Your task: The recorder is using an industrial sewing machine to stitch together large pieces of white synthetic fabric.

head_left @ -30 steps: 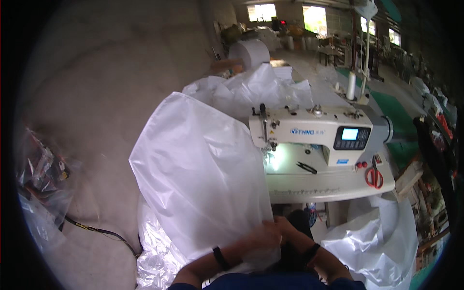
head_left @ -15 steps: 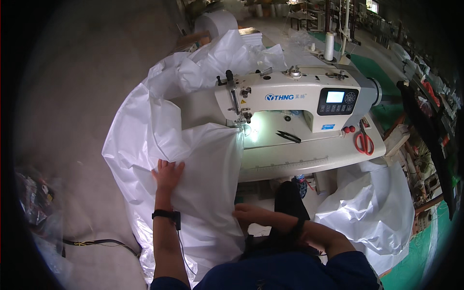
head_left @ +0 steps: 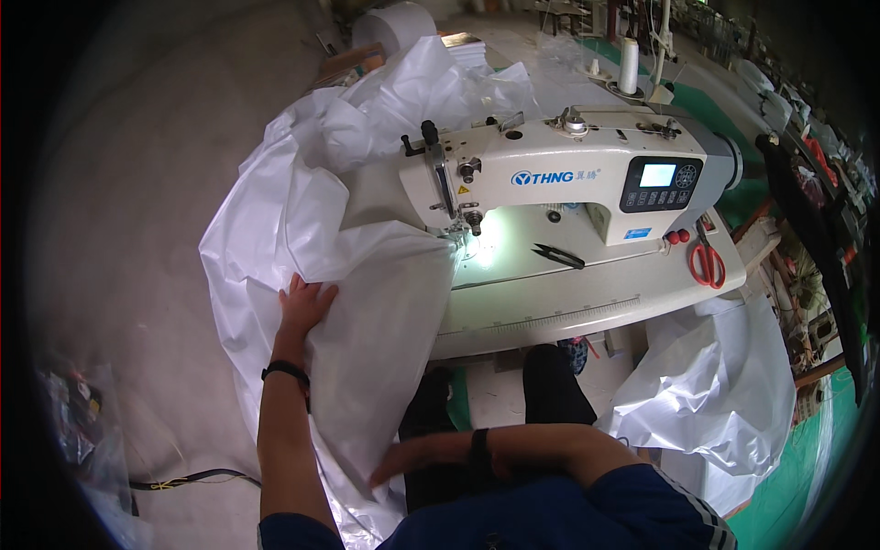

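Observation:
A large white plastic sheet [head_left: 380,312] drapes over the left part of the sewing machine's table, one edge running under the needle area of the white sewing machine [head_left: 550,156]. My left hand [head_left: 305,304] lies on the sheet with its fingers spread, pressing among the folds. Low in front of my body, my right hand [head_left: 399,458] reaches across to the sheet's near edge. Motion smears its fingers, so whether they grip the edge is hidden from me. Black thread snips [head_left: 558,256] lie on the machine bed, well away from both hands.
Red-handled scissors [head_left: 707,264] rest at the table's right end. More white sheeting [head_left: 710,385] hangs below that end. A white thread cone [head_left: 628,66] stands behind the machine. A black cable [head_left: 197,478] runs along the floor at left.
My right hand has swept left and toward my body along the sheet's edge. My left hand has shifted slightly up and left, and the sheet's near edge has swung left.

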`<state>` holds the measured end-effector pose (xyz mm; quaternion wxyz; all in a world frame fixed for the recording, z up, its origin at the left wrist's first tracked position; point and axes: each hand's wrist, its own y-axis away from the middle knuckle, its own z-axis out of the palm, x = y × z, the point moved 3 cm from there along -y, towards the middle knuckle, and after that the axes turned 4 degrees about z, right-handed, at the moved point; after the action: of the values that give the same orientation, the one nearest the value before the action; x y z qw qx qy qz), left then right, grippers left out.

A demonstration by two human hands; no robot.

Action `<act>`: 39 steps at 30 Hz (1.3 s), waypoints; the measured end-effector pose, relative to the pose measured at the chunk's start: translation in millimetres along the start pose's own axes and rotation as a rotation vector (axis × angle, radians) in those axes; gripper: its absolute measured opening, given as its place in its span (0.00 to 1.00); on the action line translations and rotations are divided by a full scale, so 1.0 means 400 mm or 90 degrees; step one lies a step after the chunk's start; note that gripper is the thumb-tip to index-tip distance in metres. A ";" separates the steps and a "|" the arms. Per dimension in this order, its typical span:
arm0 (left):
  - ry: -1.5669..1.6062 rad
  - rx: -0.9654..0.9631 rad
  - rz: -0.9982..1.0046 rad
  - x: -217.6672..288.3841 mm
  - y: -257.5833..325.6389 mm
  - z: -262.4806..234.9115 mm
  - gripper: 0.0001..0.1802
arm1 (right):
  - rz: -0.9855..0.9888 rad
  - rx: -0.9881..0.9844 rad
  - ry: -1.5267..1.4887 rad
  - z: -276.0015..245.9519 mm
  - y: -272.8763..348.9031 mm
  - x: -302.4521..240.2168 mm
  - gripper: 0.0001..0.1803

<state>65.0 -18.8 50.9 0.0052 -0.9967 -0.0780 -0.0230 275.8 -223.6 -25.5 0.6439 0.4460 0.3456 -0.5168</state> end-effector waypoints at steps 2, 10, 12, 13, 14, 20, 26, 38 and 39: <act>-0.005 -0.033 0.017 -0.001 -0.040 0.015 0.29 | 0.094 -0.038 0.090 0.060 0.069 -0.089 0.30; -0.066 -0.080 0.035 0.042 0.000 -0.060 0.29 | -0.086 0.247 -0.106 -0.034 0.187 0.043 0.21; -0.121 -0.136 0.037 0.087 0.056 -0.089 0.28 | -0.002 0.293 -0.435 -0.051 0.229 0.033 0.21; 0.074 -0.043 0.102 0.114 0.090 -0.100 0.28 | 0.012 0.298 -0.402 -0.075 0.247 0.058 0.20; 0.270 0.051 0.166 0.150 0.133 -0.114 0.27 | 0.025 0.304 -0.369 -0.084 0.263 0.074 0.20; 0.087 0.102 0.127 0.357 0.382 -0.064 0.28 | 0.001 0.378 -0.323 -0.015 0.392 -0.004 0.18; 0.061 0.047 0.044 0.292 0.296 0.006 0.29 | -0.096 0.390 -0.442 -0.055 0.503 0.183 0.21; 0.139 0.175 0.184 0.353 0.324 -0.128 0.13 | -0.172 0.690 -0.154 -0.127 0.444 0.127 0.19; 0.219 0.159 0.156 0.447 0.386 -0.144 0.09 | -0.214 0.704 -0.215 -0.134 0.453 0.136 0.17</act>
<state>262.7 -144.6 115.8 0.1445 -0.9717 0.0436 -0.1817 465.2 -180.9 -54.7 0.2723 0.5658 -0.0157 -0.7782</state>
